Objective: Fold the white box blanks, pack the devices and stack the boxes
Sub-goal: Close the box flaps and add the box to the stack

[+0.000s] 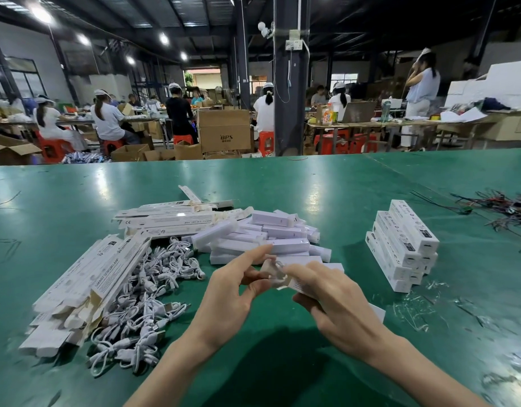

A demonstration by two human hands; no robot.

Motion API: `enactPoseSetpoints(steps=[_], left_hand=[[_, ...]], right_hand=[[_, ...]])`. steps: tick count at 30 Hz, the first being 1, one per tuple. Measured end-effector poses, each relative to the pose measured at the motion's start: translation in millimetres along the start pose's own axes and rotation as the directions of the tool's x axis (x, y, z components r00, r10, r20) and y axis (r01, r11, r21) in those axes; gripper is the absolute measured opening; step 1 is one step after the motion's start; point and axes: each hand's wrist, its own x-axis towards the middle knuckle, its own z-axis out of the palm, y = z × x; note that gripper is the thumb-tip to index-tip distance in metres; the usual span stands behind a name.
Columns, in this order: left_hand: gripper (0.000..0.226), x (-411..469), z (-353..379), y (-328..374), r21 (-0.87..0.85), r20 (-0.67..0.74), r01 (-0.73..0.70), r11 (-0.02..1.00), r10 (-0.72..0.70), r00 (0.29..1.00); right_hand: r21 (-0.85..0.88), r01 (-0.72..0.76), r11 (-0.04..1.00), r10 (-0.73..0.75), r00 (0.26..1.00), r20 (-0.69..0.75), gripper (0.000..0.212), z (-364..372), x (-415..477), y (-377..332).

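Observation:
My right hand [335, 301] grips a long white box [376, 312] low over the green table, its far end pointing at my left hand. My left hand [232, 289] pinches a clear plastic piece [272, 273] at that box end, thumb and forefinger curled round it. Flat white box blanks [88, 286] lie in a heap at the left, with more blanks [171, 218] behind. White devices [262, 236] are piled in the middle. A stack of packed boxes [403, 245] stands at the right.
White cables [144, 306] lie tangled between the blanks and my left hand. Clear plastic scraps [414, 309] litter the table at the right. Coloured wires [500, 212] lie at the far right. Beyond the table [312, 186], workers sit among cardboard cartons.

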Motion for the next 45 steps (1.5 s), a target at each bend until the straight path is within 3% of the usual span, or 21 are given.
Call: enactPoseSetpoints(steps=[6, 10, 18, 24, 32, 36, 40, 45], left_hand=[[0.055, -1.3, -1.8, 2.8, 0.098, 0.027, -0.146, 0.984, 0.144, 0.989], [0.047, -0.9, -0.9, 3.8, 0.17, 0.059, -0.173, 0.97, 0.166, 0.984], [0.036, -3.3, 2.0, 3.6, 0.241, -0.028, -0.288, 0.927, 0.303, 0.953], [0.028, -2.4, 0.8, 4.0, 0.294, -0.099, -0.33, 0.897, 0.373, 0.923], [0.026, -5.0, 4.8, 0.0, 0.234, -0.088, -0.257, 0.938, 0.284, 0.955], [0.026, -10.7, 15.3, -0.1, 0.147, -0.052, -0.145, 0.978, 0.154, 0.987], [0.014, -12.3, 15.0, 5.1, 0.182, -0.062, -0.164, 0.97, 0.178, 0.982], [0.04, -14.7, 17.6, 5.5, 0.05, 0.132, -0.096, 0.994, 0.088, 0.987]], right_hand=[[-0.066, 0.032, 0.997, -0.029, 0.998, 0.051, 0.058, -1.1, -0.3, 1.3], [-0.071, 0.031, 0.997, -0.025, 0.997, 0.075, 0.057, -0.4, -0.8, 1.9], [-0.058, 0.008, 0.998, -0.009, 1.0, -0.015, 0.067, 0.6, -0.7, 3.7], [-0.072, 0.038, 0.997, -0.037, 0.999, 0.004, 0.067, 0.8, 0.0, 1.4], [-0.11, 0.062, 0.992, -0.057, 0.997, 0.044, 0.071, 3.6, -2.1, -3.8], [-0.109, 0.027, 0.994, -0.023, 0.999, 0.037, 0.072, 4.7, -3.8, -3.3], [-0.131, -0.018, 0.991, 0.018, 1.0, 0.004, 0.066, 4.8, -0.8, -1.7], [-0.157, -0.029, 0.987, 0.029, 1.0, 0.001, 0.066, 7.8, -1.7, 1.4]])
